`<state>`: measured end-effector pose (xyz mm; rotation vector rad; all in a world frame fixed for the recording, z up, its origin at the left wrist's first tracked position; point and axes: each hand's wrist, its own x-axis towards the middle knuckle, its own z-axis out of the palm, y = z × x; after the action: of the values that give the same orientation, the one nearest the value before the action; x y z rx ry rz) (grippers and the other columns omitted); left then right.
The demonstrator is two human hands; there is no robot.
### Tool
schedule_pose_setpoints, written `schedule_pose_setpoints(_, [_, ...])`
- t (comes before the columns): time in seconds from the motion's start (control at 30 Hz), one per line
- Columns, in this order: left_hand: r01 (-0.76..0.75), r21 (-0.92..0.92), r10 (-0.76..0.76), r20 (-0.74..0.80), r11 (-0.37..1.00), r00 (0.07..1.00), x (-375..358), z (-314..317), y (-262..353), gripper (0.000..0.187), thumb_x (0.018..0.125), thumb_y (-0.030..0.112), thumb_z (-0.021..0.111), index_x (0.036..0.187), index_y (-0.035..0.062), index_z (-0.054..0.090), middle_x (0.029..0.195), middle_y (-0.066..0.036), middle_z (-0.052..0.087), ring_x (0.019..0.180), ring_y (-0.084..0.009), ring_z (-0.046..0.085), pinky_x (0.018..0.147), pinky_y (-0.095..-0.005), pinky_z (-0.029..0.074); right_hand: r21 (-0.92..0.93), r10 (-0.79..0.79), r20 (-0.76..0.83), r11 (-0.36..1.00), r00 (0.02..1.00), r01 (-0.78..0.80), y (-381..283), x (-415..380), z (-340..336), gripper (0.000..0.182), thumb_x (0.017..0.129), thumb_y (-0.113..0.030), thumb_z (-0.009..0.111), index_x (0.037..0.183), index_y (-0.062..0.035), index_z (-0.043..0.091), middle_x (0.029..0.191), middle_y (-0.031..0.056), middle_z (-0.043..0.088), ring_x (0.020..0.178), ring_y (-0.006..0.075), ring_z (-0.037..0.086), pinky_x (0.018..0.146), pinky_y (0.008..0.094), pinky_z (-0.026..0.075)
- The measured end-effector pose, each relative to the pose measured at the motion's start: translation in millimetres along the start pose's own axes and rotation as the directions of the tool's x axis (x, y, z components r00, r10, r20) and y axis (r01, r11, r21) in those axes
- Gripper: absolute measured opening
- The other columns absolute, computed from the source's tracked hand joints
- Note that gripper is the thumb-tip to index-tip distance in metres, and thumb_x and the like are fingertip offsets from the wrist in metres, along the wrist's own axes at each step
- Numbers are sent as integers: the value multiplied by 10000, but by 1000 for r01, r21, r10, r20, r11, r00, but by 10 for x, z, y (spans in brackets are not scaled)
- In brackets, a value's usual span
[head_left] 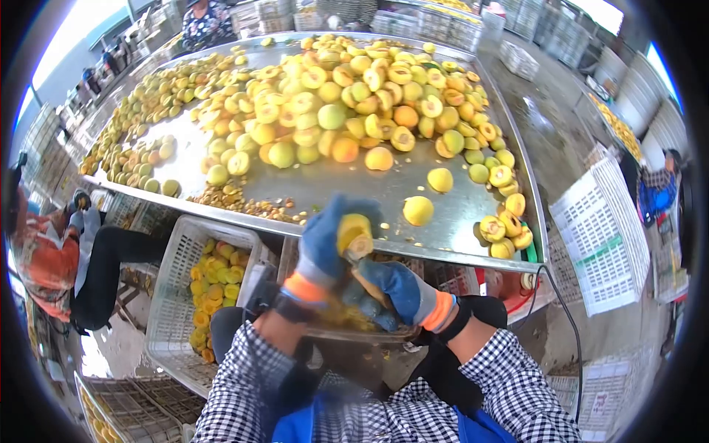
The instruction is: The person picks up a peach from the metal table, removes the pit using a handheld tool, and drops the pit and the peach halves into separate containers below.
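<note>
My left hand (323,240), in a blue glove with an orange cuff, is closed around a yellow peach half (354,230) whose cut face shows the pit area; motion blurs it. My gloved right hand (388,292) is wrapped round the tan handle of a pitting knife (371,285), its tip right at the lower edge of the peach half. Both hands are just in front of the metal table (343,196). Below them stands a crate (288,258), its contents partly hidden by my hands and blur.
A large heap of halved and whole peaches (317,103) covers much of the table, with loose pits (255,209) near its front edge. A white crate (173,284) of peach halves stands to my left. One co-worker (48,258) sits at left; a black cable (580,354) hangs at right.
</note>
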<state>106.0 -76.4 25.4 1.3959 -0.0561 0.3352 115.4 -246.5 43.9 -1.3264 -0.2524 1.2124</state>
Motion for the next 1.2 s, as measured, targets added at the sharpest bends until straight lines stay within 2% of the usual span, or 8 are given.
schedule_pose_setpoints(0.1, [-223,417,184,131,881,974,19,-206,-30,369,1020,235,504,1239,-39,618,1152,-151,688,1076,-236,659,936,-345,530,-559,-95,-19,826,995,69,107,118,-149,518,941,-512,615,940,4,665,659,105,617,516,158,586,502,305,466])
schedule_pose_setpoints(0.2, [171,-262,-177,1,950,984,32,-250,-74,393,1024,240,500,1245,-66,607,1165,-168,677,1066,-247,662,940,-362,535,-592,-277,-164,795,947,130,83,44,-178,507,923,-501,638,1030,-6,675,718,149,669,607,204,655,605,366,517])
schedule_pose_setpoints(0.37, [273,25,-268,-109,962,957,-243,-863,491,300,953,131,563,1168,-53,662,1088,-129,701,996,-193,664,900,-301,523,-880,-609,-284,472,741,51,89,51,-425,390,925,-398,655,1047,-28,676,764,185,677,730,271,697,699,415,535])
schedule_pose_setpoints(0.53, [345,586,-72,-438,733,896,-200,-1283,461,305,934,85,620,1223,0,669,947,2,685,729,-38,549,637,-250,480,-393,-470,-655,880,591,265,-242,22,-964,318,923,-321,649,1011,-17,667,719,93,639,528,169,614,488,330,490])
schedule_pose_setpoints(0.73, [-229,705,-119,408,671,905,674,367,-240,557,868,173,713,1404,193,565,1384,-187,576,1230,-310,586,1023,-369,463,5,-365,-793,796,488,605,-145,91,-1299,262,921,-275,669,1051,-47,664,719,44,632,477,137,584,429,280,462])
schedule_pose_setpoints(0.93, [-414,836,-395,538,359,744,1027,770,-812,475,812,226,770,1277,219,673,1320,-198,611,1289,-377,520,1067,-418,424,-15,-370,-729,849,575,528,-93,-11,-1328,244,940,-274,646,1026,-46,665,709,37,643,499,118,591,431,274,443])
schedule_pose_setpoints(1.07, [526,153,-546,305,836,780,1073,-22,-613,467,901,241,652,1325,49,606,1134,-165,674,930,-231,705,564,-275,552,-252,-428,-623,902,654,351,-29,33,-1240,310,946,-343,638,1046,-54,687,714,62,664,547,148,625,503,306,487])
schedule_pose_setpoints(1.2, [512,-298,-391,381,806,838,648,-158,-120,575,975,375,555,1441,50,463,1174,-147,659,956,-236,690,619,-288,566,-743,-727,-372,606,577,284,139,270,-948,378,960,-416,592,1056,-67,702,799,211,685,739,387,684,689,452,541])
